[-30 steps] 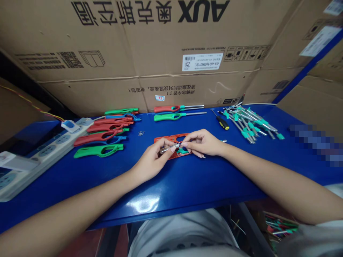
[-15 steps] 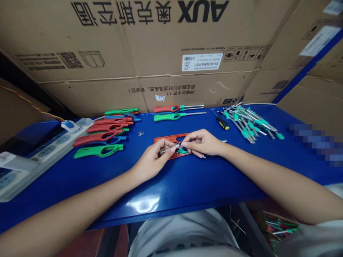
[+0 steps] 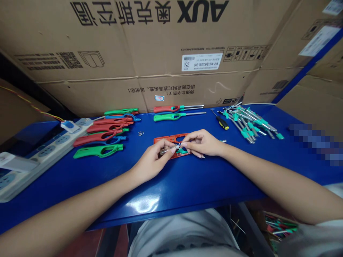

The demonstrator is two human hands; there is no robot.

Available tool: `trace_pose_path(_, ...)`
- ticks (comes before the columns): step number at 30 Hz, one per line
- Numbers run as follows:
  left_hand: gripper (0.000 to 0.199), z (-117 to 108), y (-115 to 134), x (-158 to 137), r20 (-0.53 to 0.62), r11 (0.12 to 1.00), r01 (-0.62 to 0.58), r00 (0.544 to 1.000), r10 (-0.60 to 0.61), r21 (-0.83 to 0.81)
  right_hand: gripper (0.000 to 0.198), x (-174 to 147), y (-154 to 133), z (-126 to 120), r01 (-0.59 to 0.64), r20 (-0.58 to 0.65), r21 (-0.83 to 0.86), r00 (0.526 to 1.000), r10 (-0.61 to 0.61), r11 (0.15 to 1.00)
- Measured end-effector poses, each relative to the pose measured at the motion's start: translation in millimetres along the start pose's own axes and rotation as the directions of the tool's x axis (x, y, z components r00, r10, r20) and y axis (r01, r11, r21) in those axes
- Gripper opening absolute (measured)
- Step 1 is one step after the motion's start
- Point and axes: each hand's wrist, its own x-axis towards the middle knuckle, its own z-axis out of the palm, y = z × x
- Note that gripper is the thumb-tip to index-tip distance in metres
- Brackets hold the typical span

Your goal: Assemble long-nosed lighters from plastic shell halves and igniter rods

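Note:
Between the thumb and fingers of my left hand [image 3: 154, 157] is a small clear lighter tank [image 3: 165, 150], lying nearly level. My right hand [image 3: 202, 143] pinches at the tank's white-tipped end; the small piece between its fingertips is too small to make out. Under both hands lies an orange lighter casing half [image 3: 171, 138] with its inside facing up. A teal part [image 3: 183, 151] sits in it near the trigger opening, partly covered by my fingers. The tip of a metal tube shows beyond my right wrist.
Several red, green and blue lighter casings [image 3: 99, 151] lie at the left, beside a white power strip [image 3: 50, 152]. Two assembled lighters [image 3: 171, 117] rest at the back. A screwdriver [image 3: 222, 122] and a pile of metal tubes with teal ends [image 3: 250, 125] lie to the right; tiny screws [image 3: 140, 134] lie left of centre.

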Motion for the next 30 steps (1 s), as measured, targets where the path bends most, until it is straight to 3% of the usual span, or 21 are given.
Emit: trace_pose_path(30,0.026,5.6,4.3,0.5,-0.029,0.997,0.033,0.999,-0.035,-0.070,0.044,0.6,-2.2,5.9,0.003,-0.024,-0.038,1.000,-0.004,0.999)
